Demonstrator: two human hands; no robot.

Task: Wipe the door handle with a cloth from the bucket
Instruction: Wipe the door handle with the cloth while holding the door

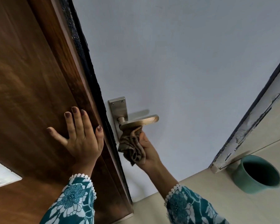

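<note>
At the far left a white switch plate (pixel 2 174) sits on the brown wooden panel (pixel 31 78). My left hand (pixel 81 136) lies flat against that panel, fingers spread, palm pressed to the wood; its grip is open and holds nothing, only bracing me. Just to the right of it runs the dark edge strip (pixel 90 78) where the panel meets the pale blue-grey door (pixel 184 54).

On the door is the metal backplate (pixel 118 109), and from it the lever door handle (pixel 141 122) juts out to the right. My right hand (pixel 148 151) comes up from below with its grip closed around a bunched brown cloth (pixel 132 146). The top of the cloth touches the underside of the handle near its neck; the outer end of the lever is bare and shows a streaky mark. I judge the wiping to be under way, with the far end and top not yet covered.

Further right, on the floor beside the foot of a scuffed frame (pixel 249 126), stands the teal bucket (pixel 257 173), well apart from my hands; I cannot tell what is inside.

What could go wrong: pushing upward from below may make the cloth slide off the rounded lever and leave the top untouched. A wad this loose could also slip from my fingers and drop. Pressing hard on the lever might turn it and swing the door, throwing off my braced left hand.
</note>
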